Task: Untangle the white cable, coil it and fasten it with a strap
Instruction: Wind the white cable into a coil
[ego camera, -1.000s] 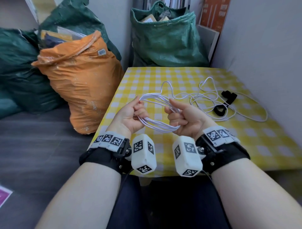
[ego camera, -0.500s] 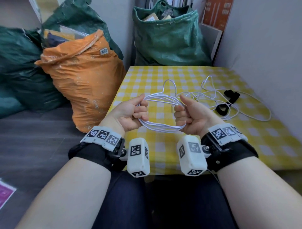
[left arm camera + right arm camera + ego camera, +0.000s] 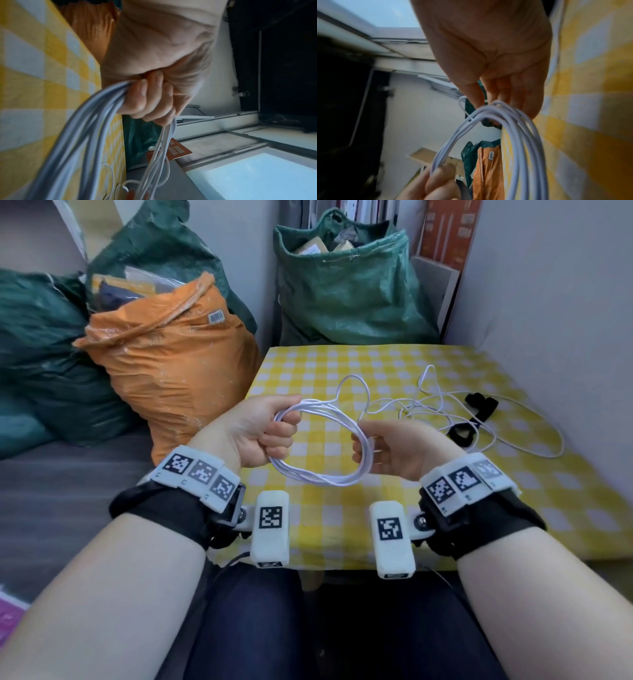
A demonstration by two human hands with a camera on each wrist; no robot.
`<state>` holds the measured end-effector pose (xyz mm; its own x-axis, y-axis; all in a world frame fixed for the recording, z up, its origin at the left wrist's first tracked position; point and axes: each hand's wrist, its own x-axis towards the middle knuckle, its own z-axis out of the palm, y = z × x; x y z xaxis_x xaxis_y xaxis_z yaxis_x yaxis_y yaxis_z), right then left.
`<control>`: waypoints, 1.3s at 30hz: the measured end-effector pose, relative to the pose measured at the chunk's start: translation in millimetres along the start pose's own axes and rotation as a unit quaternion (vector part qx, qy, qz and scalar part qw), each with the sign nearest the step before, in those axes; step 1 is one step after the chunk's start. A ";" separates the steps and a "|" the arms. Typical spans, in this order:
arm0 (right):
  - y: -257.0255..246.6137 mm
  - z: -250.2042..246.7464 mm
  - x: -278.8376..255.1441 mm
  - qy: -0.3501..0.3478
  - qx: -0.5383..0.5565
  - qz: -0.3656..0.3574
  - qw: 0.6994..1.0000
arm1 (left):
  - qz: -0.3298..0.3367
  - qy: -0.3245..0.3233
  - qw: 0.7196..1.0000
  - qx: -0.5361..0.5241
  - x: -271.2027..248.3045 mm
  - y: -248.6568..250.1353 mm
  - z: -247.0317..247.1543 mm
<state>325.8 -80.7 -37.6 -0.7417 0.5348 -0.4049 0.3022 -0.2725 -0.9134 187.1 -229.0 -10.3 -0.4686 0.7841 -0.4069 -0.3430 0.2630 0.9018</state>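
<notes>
Above the front of the table I hold a coil of white cable (image 3: 318,477) between both hands. My left hand (image 3: 270,429) grips the coil's left end in a fist, and the strands run out under its fingers (image 3: 150,102). My right hand (image 3: 387,446) holds the right end, with the strands (image 3: 513,135) hooked across its slightly bent fingertips (image 3: 529,106). The rest of the cable (image 3: 442,409) trails from the coil and lies in loose tangled loops on the cloth. Two black straps (image 3: 481,405) (image 3: 462,434) lie among those loops.
The small table has a yellow checked cloth (image 3: 342,525) and stands against a white wall (image 3: 548,320) on the right. An orange sack (image 3: 178,364) leans at its left edge. Green sacks (image 3: 346,285) stand behind it. My knees are under the front edge.
My hands have drawn apart and risen a little, stretching the coil into a wider oval. The right hand has loosened from a fist to bent fingers hooked on the strands.
</notes>
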 end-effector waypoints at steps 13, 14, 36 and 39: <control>-43.7 28.9 -8.9 -0.061 -0.405 -0.290 0.865 | 0.054 -0.046 0.995 0.068 -10.1 23.8 7.4; -43.3 24.4 -6.6 -0.068 -0.363 -0.278 0.887 | 0.064 -0.044 0.996 0.031 -10.0 23.6 3.8; -52.1 14.1 -4.6 -0.015 0.078 -0.257 0.963 | 0.149 -0.061 0.984 -0.082 7.9 -9.5 4.6; -54.4 10.6 -3.6 -0.005 -0.007 -0.269 0.963 | 0.123 -0.057 0.991 -0.008 3.4 -1.7 -3.2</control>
<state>305.7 -76.3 14.0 -0.7993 0.5873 0.1272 -0.1190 0.0527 -0.9915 183.5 -228.5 -13.7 -0.4446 0.8823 -0.1548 -0.2422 0.0479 0.9690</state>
